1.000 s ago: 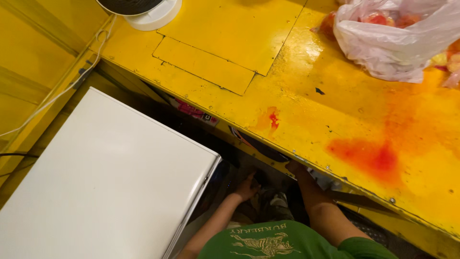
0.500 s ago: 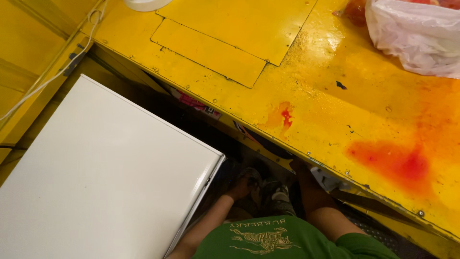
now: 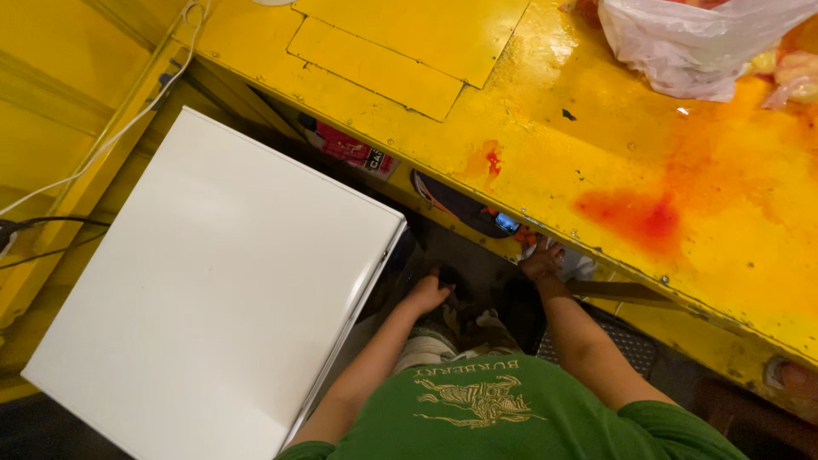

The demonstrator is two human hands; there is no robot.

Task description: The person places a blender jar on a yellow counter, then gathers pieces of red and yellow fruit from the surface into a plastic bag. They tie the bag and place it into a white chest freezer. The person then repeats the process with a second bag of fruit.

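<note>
My left hand [image 3: 427, 294] is down in the dark gap beside the corner of a white box-shaped appliance [image 3: 213, 281], its fingers curled; I cannot make out anything in it. My right hand [image 3: 542, 260] reaches under the front edge of the yellow counter [image 3: 545, 162], fingers apart, touching a shelf with a white crumpled item [image 3: 582, 266] beside it. A dark pouch [image 3: 460, 209] and a red packet [image 3: 349, 151] are tucked under the same edge. My green shirt [image 3: 503, 409] fills the bottom.
Red and orange stains [image 3: 639, 217] mark the counter. A translucent plastic bag [image 3: 690, 43] with reddish contents lies at the top right. White and black cables [image 3: 102, 145] run along the yellow wall at the left. A metal grate [image 3: 635, 345] lies on the floor.
The view has shifted, so the white bowl at the top has left the picture. Both hands have reached further in under the counter edge.
</note>
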